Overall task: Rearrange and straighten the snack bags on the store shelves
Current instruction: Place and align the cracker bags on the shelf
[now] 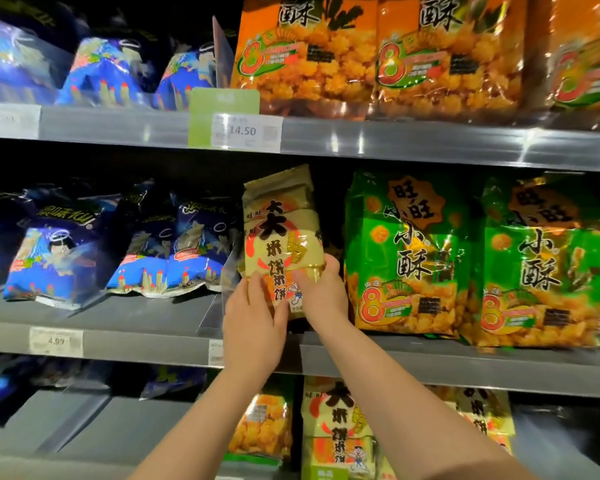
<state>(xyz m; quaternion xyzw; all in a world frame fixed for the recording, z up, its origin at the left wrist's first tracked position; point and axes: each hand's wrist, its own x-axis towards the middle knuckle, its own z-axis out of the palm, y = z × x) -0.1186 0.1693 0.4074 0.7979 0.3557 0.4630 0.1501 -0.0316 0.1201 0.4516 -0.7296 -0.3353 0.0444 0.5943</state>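
Note:
A pale yellow rice-cracker bag (280, 223) stands upright on the middle shelf (430, 362), between the blue snack bags (59, 251) and the green snack bags (406, 258). My left hand (253, 323) presses on its lower left side. My right hand (321, 289) grips its lower right corner. Both hands hold this bag near its bottom, and its lower part is hidden behind them.
Orange snack bags (312, 53) and more blue bags (101, 71) fill the top shelf, with a 14.50 price tag (245, 131). A clear divider (210, 313) stands left of the held bag. Yellow bags (340, 431) sit on the bottom shelf.

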